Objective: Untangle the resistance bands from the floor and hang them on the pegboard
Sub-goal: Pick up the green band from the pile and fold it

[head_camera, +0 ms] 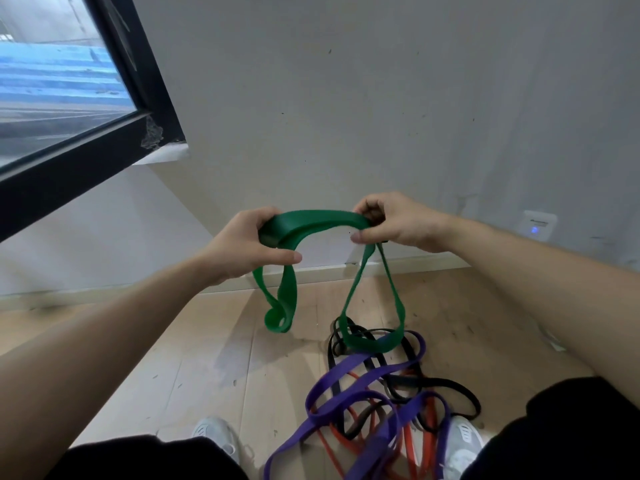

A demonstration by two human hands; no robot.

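At 10 o'clock the black window frame (pixel 104 157) slants down toward the wall (pixel 381 98), its lower corner jutting nearest your reach. Your left hand (pixel 242 244) has its grip clamped on one end of the green band (pixel 322 220), fingers curled over it and the thumb pointing right beneath. From that grip a short loop hangs free, curling at its bottom above bare floor (pixel 207 358), the widest open room, running from 7 to 9 o'clock. The band arches across to your right hand (pixel 394 223) at 1 o'clock, where the grip is closed around the other end. A longer loop drops from there and its bottom edge lies against the pile at 5 o'clock, among the black band (pixel 450 384), the purple band (pixel 349 379) and the red band (pixel 429 445). The pile lies between your two shoes (pixel 218 434). The skirting edge (pixel 415 263) runs behind your hands.
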